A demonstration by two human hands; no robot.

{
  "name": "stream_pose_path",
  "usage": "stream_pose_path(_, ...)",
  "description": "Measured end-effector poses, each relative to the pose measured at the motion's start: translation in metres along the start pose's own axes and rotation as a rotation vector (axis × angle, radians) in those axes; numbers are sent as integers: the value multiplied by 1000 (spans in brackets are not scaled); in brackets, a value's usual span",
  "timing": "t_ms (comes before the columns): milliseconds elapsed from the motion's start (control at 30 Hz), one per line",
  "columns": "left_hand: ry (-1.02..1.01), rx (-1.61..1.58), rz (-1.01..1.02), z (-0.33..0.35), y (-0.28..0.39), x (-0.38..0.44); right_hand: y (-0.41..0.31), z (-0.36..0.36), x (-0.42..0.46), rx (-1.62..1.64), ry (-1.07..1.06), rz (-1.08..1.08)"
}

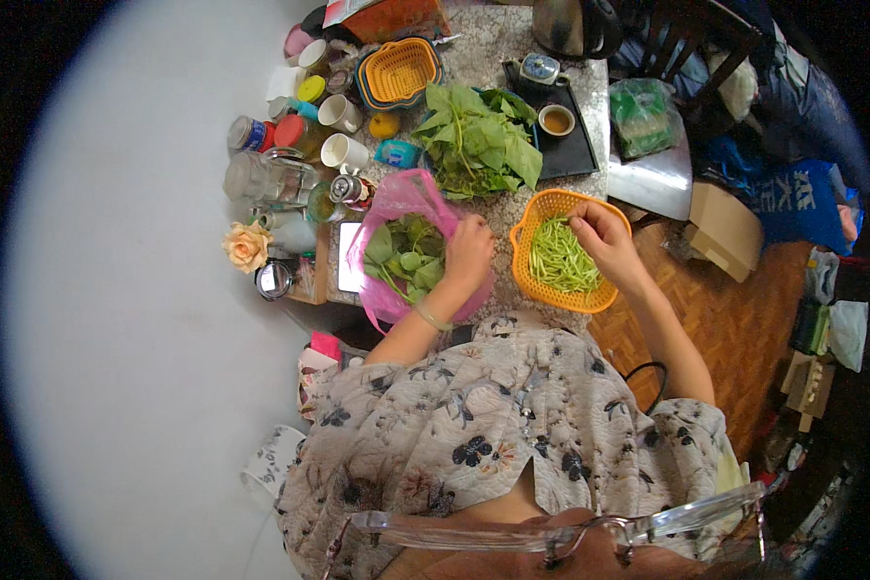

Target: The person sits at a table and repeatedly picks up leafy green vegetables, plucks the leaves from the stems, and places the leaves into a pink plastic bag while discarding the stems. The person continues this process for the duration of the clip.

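My left hand (470, 250) is at the right rim of a pink plastic bag (435, 192) that holds green leaves and stems (406, 257); whether its curled fingers grip anything is unclear. Over the right part of an orange plastic basket (522, 264) is my right hand (603, 235), thumb and index finger close together; I cannot tell if a stem is between them. Cut green stems (562, 257) lie in that basket. Beyond both hands, a heap of large green leaves (478, 141) rests in a mostly hidden blue container.
Nested baskets (399, 72) stand at the back. Cups, jars and a glass pitcher (290, 177) line the left side near an artificial rose (248, 246). A black tray (576, 145) holds a teapot (540, 69) and a tea cup (556, 120). A phone (349, 257) lies left of the bag.
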State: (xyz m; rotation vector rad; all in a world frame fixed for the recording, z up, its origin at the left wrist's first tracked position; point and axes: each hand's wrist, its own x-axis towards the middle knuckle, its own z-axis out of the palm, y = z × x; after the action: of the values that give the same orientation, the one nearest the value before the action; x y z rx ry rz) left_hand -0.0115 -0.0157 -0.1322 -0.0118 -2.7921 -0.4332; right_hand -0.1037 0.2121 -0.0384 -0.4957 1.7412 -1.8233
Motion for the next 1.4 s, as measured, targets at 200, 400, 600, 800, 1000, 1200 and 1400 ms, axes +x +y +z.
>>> stream_pose_path(200,89,-899,-820,0,-23,14,1,0,2,53,-45,9)
stream_pose_path(400,147,-1269,-1041,3,-22,36,-5,6,2,44,-50,-19)
stream_pose_path(600,109,-1101,-799,-31,-17,39,-11,1,-3,90,-20,10)
stream_pose_path(800,268,-247,-137,-71,-31,117,-12,3,0,70,-34,-57)
stream_pose_path(1000,154,37,-38,-83,-42,150,-17,0,1,18,10,-64)
stream_pose_path(1200,196,-15,139,-95,-16,144,-21,0,5,-30,36,-25)
stream_pose_path(1400,46,-137,-91,-97,-8,116,-16,2,11,-30,-7,-39)
